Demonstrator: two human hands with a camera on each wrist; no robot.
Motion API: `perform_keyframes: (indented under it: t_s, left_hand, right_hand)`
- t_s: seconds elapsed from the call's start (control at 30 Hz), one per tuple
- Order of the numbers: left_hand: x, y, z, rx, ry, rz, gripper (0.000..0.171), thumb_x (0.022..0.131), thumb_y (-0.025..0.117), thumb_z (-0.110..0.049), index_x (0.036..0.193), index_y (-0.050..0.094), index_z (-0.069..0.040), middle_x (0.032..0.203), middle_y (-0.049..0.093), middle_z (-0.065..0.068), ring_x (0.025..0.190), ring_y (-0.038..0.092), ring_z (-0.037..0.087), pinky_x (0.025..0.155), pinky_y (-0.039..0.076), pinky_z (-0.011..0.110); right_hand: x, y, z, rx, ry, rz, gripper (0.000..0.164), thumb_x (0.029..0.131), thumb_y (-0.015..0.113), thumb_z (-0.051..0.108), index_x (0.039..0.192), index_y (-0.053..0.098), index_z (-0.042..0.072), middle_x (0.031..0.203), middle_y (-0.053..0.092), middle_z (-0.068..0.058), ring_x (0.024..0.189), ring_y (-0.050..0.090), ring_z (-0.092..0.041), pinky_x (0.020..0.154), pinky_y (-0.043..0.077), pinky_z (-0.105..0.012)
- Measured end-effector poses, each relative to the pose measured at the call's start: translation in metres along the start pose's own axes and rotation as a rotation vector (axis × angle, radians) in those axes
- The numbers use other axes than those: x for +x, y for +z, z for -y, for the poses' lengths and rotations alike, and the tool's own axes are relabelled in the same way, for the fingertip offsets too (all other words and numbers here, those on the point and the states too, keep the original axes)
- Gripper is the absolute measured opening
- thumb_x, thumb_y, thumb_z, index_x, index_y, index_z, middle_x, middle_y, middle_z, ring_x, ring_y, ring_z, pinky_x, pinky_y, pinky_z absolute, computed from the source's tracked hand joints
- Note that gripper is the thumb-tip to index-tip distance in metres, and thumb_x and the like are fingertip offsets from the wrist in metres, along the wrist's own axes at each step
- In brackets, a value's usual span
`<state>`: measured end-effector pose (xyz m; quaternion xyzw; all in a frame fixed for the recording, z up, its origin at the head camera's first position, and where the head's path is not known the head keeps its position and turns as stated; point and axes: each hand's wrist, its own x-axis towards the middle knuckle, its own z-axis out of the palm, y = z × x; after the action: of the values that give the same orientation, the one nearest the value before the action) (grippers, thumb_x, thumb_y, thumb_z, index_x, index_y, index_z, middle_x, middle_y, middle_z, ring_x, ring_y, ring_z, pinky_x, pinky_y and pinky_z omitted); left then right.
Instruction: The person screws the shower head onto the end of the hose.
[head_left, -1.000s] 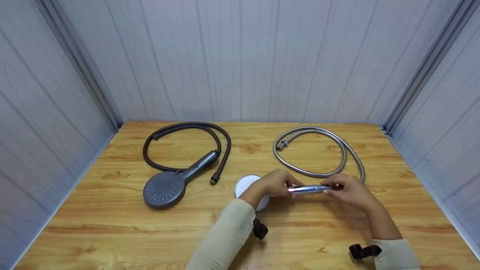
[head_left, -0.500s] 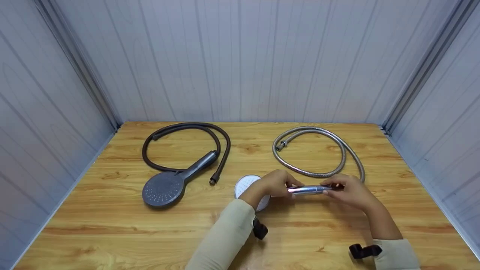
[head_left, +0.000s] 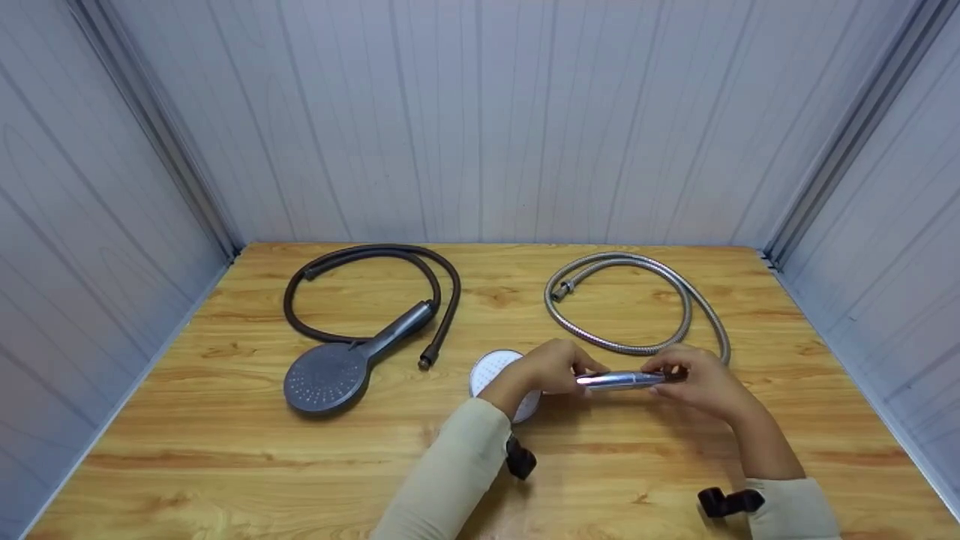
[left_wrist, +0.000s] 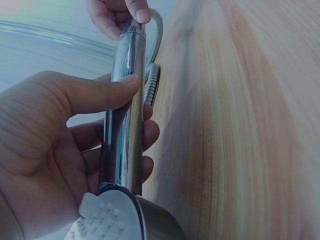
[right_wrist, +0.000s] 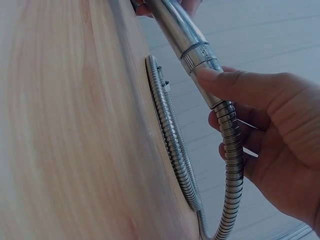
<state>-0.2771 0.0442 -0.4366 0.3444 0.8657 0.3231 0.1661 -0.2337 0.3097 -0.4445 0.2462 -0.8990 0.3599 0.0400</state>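
Note:
A chrome hand shower with a white spray face lies in my left hand, whose thumb and fingers wrap its handle. At the handle's end, my right hand pinches the metal end fitting of a silver shower hose between thumb and fingers. Fitting and handle meet in one straight line in the right wrist view. From there the hose bends away under my right fingers and runs to a loose coil on the table, where its other end lies free.
On the left of the wooden table lies a dark grey hand shower, beside a coiled dark hose with a loose end fitting. Pale panel walls enclose the table at the back and both sides.
My right fingers have shifted slightly around the hose fitting. The left hand keeps the chrome hand shower in the same place.

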Motion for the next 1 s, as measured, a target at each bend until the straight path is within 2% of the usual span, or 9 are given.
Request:
perform_keyframes:
  t_s: [0.33,0.7,1.0]
  left_hand:
    - [0.0000,0.0011,0.0001,-0.008,-0.009,-0.002,0.040,0.079,0.079,-0.006,0.117,0.074,-0.021,0.073,0.062,-0.009,0.063,0.046,0.005,0.054,0.037,0.020]
    - [-0.0016,0.0016,0.0010,0.004,0.002,0.006,0.041,0.080,0.079,-0.008,0.119,0.073,-0.019,0.074,0.064,-0.008,0.062,0.046,0.004,0.056,0.037,0.018]
    - [-0.0017,0.0016,0.0012,-0.009,-0.020,0.006,0.043,0.079,0.079,-0.005,0.119,0.072,-0.018,0.075,0.063,-0.008,0.064,0.047,0.005,0.057,0.038,0.018]
  right_hand:
    - [-0.0005,-0.0001,0.0009,-0.006,0.017,0.015,0.022,0.080,0.079,0.005,0.100,0.075,0.011,0.096,0.067,0.000,0.079,0.058,-0.014,0.066,0.050,-0.027]
    - [-0.0016,-0.0015,0.0011,-0.009,0.035,0.043,0.020,0.083,0.078,0.010,0.103,0.076,0.010,0.098,0.069,-0.002,0.079,0.058,-0.012,0.067,0.050,-0.027]
    - [-0.0015,-0.0013,-0.0001,-0.009,0.001,0.043,0.017,0.086,0.075,0.014,0.102,0.075,0.011,0.092,0.068,0.003,0.076,0.057,-0.011,0.064,0.049,-0.028]
